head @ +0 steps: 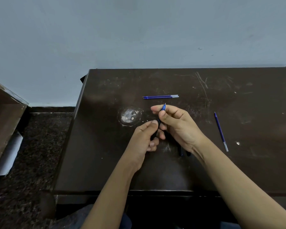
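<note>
Head view shows your hands close together over the middle of the table [106, 162], both clamped on one pen [163, 109]; your right hand [177, 123] pinches the blue tip section between thumb and forefinger, its metal point sticking out toward twelve o'clock, while your left hand [144, 141] curls round the dark barrel [155, 132] at seven o'clock of it. It looks as though you are screwing the two halves together or apart; I cannot tell which, nor whether the threads are engaged.

Outward from there: two blue refills [160, 97] lie side by side at twelve o'clock, apart from your fingers; a single refill [220, 129] lies slanted at three o'clock; some dark pen parts [181, 152] sit just under your right wrist at five o'clock, half hidden; a pale scuffed patch [130, 115] marks the wood at ten o'clock.

Risks, as I judge them: twist off-axis and the thread may cross or the thin refill inside may bend; loosen your pinch and the small tip section could drop and roll away; lower your right wrist carelessly and it may sweep the dark parts beneath it.
</note>
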A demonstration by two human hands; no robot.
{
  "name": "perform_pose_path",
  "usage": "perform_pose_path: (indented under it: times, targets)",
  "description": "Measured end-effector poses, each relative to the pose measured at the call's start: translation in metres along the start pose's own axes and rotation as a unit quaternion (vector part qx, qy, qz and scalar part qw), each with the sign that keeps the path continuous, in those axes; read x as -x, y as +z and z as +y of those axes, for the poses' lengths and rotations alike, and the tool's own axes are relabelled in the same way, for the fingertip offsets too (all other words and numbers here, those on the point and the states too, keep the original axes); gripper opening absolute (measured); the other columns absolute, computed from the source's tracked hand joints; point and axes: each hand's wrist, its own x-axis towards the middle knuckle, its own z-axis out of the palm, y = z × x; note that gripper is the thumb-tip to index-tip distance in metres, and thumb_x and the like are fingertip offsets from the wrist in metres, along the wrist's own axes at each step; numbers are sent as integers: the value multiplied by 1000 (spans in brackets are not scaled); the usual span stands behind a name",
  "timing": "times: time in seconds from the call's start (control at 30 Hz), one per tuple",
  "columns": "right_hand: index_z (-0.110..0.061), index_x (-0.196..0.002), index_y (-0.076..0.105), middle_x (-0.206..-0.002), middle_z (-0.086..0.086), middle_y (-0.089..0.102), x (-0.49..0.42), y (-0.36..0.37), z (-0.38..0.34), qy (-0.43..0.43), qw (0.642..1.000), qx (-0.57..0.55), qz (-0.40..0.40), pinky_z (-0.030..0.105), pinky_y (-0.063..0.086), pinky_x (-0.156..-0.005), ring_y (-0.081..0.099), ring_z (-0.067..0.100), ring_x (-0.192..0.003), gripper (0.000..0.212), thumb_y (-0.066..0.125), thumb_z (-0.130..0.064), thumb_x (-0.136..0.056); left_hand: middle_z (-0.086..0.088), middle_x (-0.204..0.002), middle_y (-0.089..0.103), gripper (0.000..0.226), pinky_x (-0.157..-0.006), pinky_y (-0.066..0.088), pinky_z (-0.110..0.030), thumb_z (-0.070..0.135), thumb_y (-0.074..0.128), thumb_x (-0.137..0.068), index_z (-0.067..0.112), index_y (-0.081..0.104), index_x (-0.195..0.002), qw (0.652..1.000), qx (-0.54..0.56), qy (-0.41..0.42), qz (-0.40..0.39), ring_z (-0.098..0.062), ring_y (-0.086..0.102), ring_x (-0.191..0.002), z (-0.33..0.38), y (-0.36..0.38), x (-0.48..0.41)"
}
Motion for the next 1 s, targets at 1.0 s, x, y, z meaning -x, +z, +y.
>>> perform_pose_path:
  times: [1.0]
  targets:
    - [-7,-90,70,-67,0,66,-3,-5,3,64,991,34,108,17,49,-59,60,8,-60,12,71,-10,-78,9,-72,67,19,-62,46,-22,36,51,-95,32,67,-85,955,-248,91,134,3,53,-60,-18,-3,-4]
